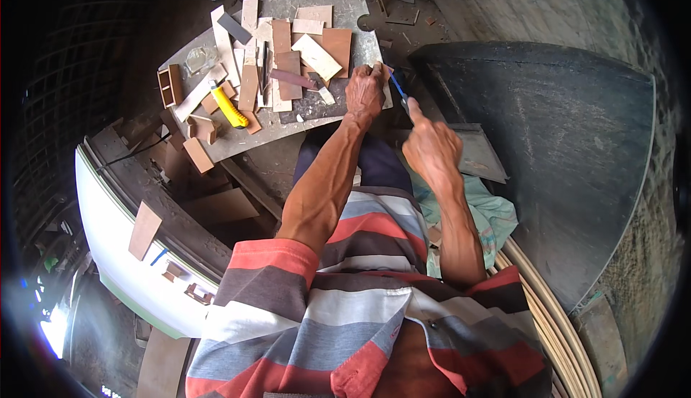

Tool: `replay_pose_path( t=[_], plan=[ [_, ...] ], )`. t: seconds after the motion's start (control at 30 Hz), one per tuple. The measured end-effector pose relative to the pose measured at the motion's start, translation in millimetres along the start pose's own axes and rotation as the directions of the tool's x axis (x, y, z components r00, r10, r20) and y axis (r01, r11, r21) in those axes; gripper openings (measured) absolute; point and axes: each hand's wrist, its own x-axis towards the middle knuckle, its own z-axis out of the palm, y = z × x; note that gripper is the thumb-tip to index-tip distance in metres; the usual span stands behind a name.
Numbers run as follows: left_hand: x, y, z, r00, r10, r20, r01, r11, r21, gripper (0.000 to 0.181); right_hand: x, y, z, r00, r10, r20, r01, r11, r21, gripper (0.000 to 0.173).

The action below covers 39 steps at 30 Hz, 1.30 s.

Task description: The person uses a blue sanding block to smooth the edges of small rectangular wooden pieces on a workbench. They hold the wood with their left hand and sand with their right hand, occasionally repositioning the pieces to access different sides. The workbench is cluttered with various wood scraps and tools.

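My left hand (365,94) is closed at the right edge of the worktable (270,139), holding down a small brown wood piece (387,72) that shows just past its knuckles. In my right hand (433,145) is a slim tool with a narrow blue blade (397,83), probably a saw blade; my index finger lies along it. The blade's tip reaches up to the wood piece, close by my left fingers. My palm and fingers hide most of the tool's handle. Left of my left hand lie a small flat-ended blade or scraper (324,91) and a dark reddish strip (293,78).
Thin wood offcuts (247,87) cover the tabletop, along with a yellow snap-off cutter (229,107), a black pen (264,69) and a small wooden box frame (170,86). A dark curved panel (550,144) leans at right. A white panel (116,214) stands at left, bearing small wood parts.
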Motion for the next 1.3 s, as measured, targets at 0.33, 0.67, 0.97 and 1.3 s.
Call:
replay_pose_path(
  t=[0.33,0.67,0.97,1.3],
  plan=[
    [0,2,-1,0.999,-0.002,-0.046,0.002,1.0,-0.014,0.048,12,-4,-18,0.997,-0.046,0.059,0.049,0.997,-0.051,0.064],
    [2,-1,0,0.994,0.02,-0.11,-0.022,1.0,-0.014,0.048,-1,-3,-14,0.998,-0.01,0.066,0.011,1.0,-0.026,0.066],
    [3,5,5,0.99,0.029,-0.138,-0.035,0.999,-0.04,0.039,19,9,12,1.0,-0.022,-0.012,0.022,0.999,0.032,0.065],
    [1,7,2,0.982,0.097,-0.163,-0.102,0.995,-0.02,0.042,19,23,18,0.999,-0.05,-0.021,0.051,0.997,0.062,0.066]
  ],
)
